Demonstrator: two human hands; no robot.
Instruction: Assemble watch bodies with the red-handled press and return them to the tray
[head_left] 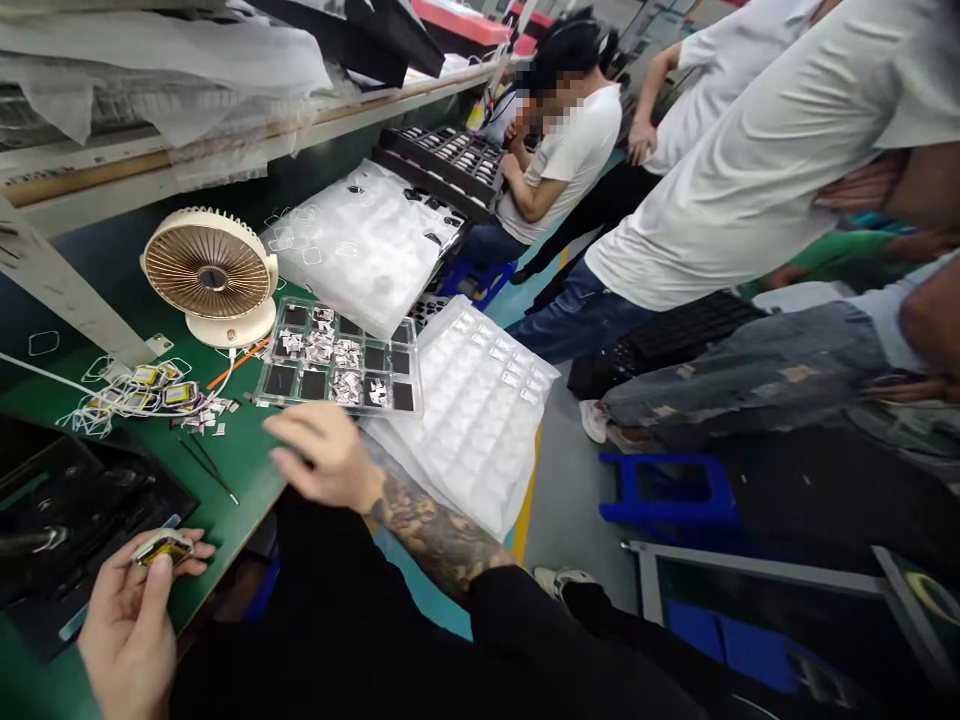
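Note:
My left hand (131,625) pinches a small white rounded electronic device (165,547) between thumb and fingers, low at the left over the green table. A yellow and dark part shows inside its casing. Over the table's front edge, my right hand (326,455) has its fingers loosely apart, with nothing visible in them. Just beyond it lies a clear compartment tray (416,385) with many small white pieces and dark pads. Black tweezers (210,468) rest on the table between my hands.
A cream fan (214,275) stands behind a tangle of yellow parts and white loops (142,390). Black equipment (82,510) is at left. White plastic trays (480,430) overhang the table edge. A seated person (577,140) and standing people are at right, near a blue stool (667,485).

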